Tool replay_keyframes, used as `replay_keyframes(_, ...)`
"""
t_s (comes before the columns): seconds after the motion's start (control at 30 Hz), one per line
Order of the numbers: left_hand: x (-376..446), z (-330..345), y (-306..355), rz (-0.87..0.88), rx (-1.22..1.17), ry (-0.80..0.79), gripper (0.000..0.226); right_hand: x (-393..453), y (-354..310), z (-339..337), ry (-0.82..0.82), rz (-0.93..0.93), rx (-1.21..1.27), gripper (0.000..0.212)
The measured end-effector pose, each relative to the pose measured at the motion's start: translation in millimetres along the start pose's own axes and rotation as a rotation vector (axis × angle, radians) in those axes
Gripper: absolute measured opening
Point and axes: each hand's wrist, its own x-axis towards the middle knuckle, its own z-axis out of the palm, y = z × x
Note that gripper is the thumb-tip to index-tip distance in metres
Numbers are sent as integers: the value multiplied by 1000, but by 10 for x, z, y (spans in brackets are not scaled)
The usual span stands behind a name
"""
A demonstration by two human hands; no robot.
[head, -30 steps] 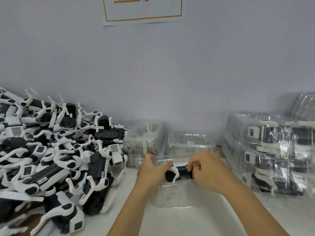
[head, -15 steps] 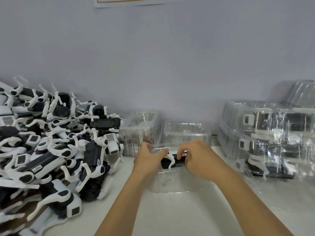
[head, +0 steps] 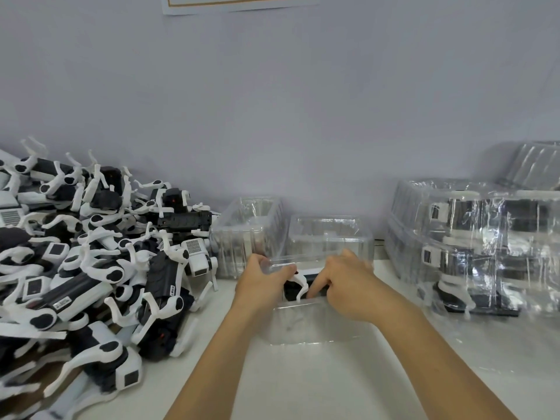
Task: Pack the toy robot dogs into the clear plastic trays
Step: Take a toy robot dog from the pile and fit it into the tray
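Between the left hand point(head: 263, 280) and right hand point(head: 348, 284), a black-and-white toy robot dog point(head: 295, 286), gripped from both sides inside the open clear tray point(head: 306, 325). Left of the left hand, a heap of loose dogs point(head: 91, 268); beyond the right hand, stacked packed trays point(head: 478, 244).

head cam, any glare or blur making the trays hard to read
Head view: glare streaks the packed trays at right, hiding the dogs inside; the tray under the hands is nearly invisible against the table; the right hand shows slight motion blur; wide-angle bending at the edges.
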Motion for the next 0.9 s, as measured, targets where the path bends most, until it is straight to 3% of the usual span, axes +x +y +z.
replay_keyframes(0.27, 62, -1, -29, -26, 6, 34, 28, -1, 62, 10, 112, -7, 105, 55)
replay_keyframes(0.43, 75, 7, -29, -39, -5, 49, 22, 13, 45, 71, 231, -6, 186, 34)
replay_keyframes(0.6, 56, -1, -3, -27, -5, 45, 17, 23, -47, 190, 169, -31, -34, 33)
replay_keyframes(0.9, 11, -17, 9, -31, -18, 8, 10, 17, -8, 134, 86, -41, 51, 41)
